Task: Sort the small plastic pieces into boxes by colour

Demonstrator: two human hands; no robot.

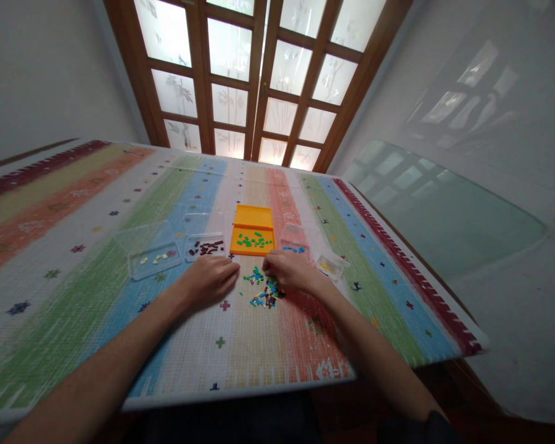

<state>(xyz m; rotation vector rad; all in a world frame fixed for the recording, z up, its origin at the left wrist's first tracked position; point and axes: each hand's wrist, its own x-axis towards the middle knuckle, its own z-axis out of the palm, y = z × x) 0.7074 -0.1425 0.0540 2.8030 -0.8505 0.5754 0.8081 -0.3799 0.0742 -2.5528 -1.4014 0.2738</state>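
A loose pile of small building bricks [266, 297], in green, blue, brown and pale colours, lies on the striped cloth. My right hand [287, 269] reaches over the pile's upper right side, its fingers pinched together at the bricks. Whatever is between those fingertips is too small or hidden to make out. Left of the pile, my left hand [210, 277] rests on the cloth with its fingers curled closed, their inner side hidden. Just beyond both hands stands an opened orange case [254, 251] with green bricks [254, 239] in its near half.
Clear plastic boxes flank the case: one with pale bricks [155, 259], one with brown bricks [206, 248], one with blue bricks [294, 250] and one with yellow bricks [325, 266]. The striped tablecloth [219, 364] covers the table. Glazed wooden doors [259, 92] stand beyond it.
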